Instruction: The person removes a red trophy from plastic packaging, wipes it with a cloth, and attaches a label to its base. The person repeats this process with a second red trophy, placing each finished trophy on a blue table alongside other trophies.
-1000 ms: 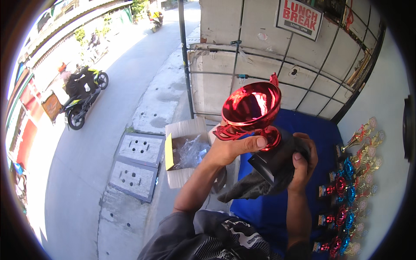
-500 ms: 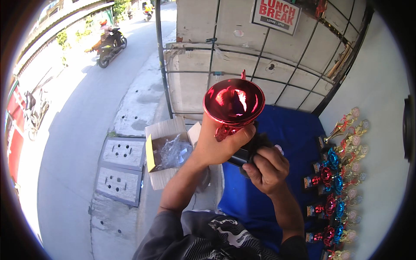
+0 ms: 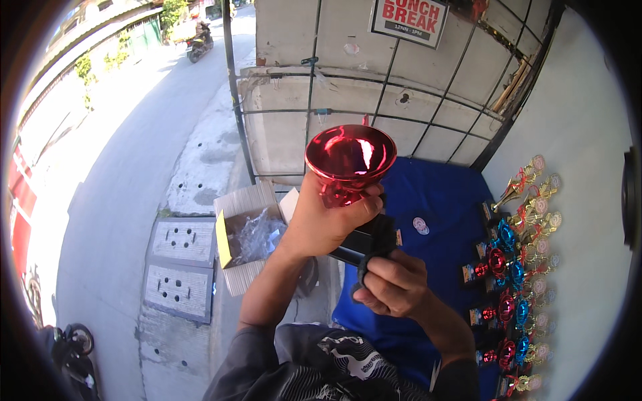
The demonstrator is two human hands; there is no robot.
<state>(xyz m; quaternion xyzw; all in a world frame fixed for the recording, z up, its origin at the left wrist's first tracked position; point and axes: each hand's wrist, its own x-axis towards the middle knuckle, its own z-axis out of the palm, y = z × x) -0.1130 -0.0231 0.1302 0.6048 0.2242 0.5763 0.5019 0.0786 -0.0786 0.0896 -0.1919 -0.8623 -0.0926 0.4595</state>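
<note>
A shiny red trophy cup (image 3: pixel 351 152) is held up in front of me, its bowl facing up toward my view. My left hand (image 3: pixel 324 224) wraps around it just below the bowl. Beneath that hand the trophy's black base (image 3: pixel 348 251) juts out, tilted. In my right hand (image 3: pixel 396 286) a dark, fuzzy cloth (image 3: pixel 382 235) is pinched and bunched against the side of the base. The stem is mostly hidden behind my left hand.
A blue cloth (image 3: pixel 441 194) covers the surface ahead, with a round sticker (image 3: pixel 420 226) on it. Several gold, red and blue trophies (image 3: pixel 506 309) line the right wall. An open carton (image 3: pixel 231 274) with clear plastic stands left. A wire grid (image 3: pixel 381 83) rises behind; a street lies left.
My right hand has drawn the cloth down along the base, uncovering the round sticker. The trophy stays in my left hand. A motorcycle rider has moved farther up the street; another motorcycle shows at lower left.
</note>
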